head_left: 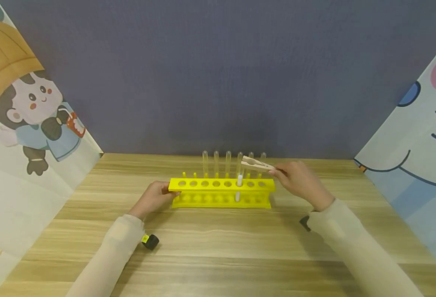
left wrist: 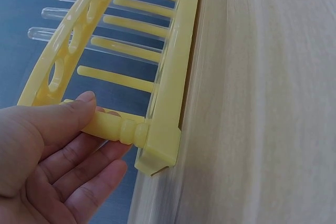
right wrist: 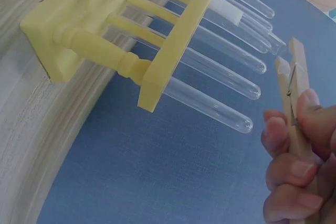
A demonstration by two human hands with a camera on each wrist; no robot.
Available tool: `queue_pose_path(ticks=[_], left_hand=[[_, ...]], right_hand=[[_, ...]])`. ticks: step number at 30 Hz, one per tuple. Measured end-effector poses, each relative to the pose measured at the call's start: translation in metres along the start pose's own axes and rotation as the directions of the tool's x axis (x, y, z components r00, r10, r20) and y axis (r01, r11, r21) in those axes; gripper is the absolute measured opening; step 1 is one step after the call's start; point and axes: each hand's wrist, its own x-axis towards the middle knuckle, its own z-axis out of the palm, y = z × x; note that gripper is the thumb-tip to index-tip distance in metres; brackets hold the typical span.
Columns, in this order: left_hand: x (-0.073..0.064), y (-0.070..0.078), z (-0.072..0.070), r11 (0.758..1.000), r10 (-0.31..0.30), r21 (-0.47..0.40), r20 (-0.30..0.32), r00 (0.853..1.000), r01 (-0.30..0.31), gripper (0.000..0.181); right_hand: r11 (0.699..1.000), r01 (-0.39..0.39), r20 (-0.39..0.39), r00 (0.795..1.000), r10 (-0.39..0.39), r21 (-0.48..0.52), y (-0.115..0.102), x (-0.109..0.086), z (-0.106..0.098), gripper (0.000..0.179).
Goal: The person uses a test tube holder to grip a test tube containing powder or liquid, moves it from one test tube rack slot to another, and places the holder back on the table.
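My left hand (head_left: pixel 154 198) grips the left end post of a yellow test tube rack (left wrist: pixel 163 140), thumb on one side and fingers behind. In my right hand (head_left: pixel 299 181) is a wooden test tube clamp (right wrist: pixel 294 87), pinched between thumb and fingers. Its tips stand slightly apart, close to the open mouth of a test tube with white contents (right wrist: pixel 228 11). That tube stands in a hole toward the rack's right side. In the head view the clamp overlaps the area above it. Behind, several clear test tubes (right wrist: pixel 220 111) sit upside down on the rack's pegs.
The rack stands on a wood-grain table (head_left: pixel 218 247), near its back edge. A dark blue panel (head_left: pixel 218 82) rises behind. Cartoon-printed walls (head_left: pixel 36 123) flank both sides. A small black device (head_left: pixel 151 241) shows at the left sleeve.
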Motion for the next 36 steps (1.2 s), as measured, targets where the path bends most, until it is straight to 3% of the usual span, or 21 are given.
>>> queue_pose_path(ticks=[14,36], left_hand=[[-0.001,-0.002,-0.001,1.000,-0.003,0.020,-0.017,1.000,0.003,0.019],[0.000,0.000,-0.001,0.999,0.024,0.029,-0.013,1.000,-0.024,0.019]], right_hand=[[0.999,0.013,0.044,0.999,-0.015,0.044,-0.008,0.016,0.003,0.029],[0.999,0.040,0.025,0.999,-0.040,0.019,-0.004,0.016,0.018,0.027]])
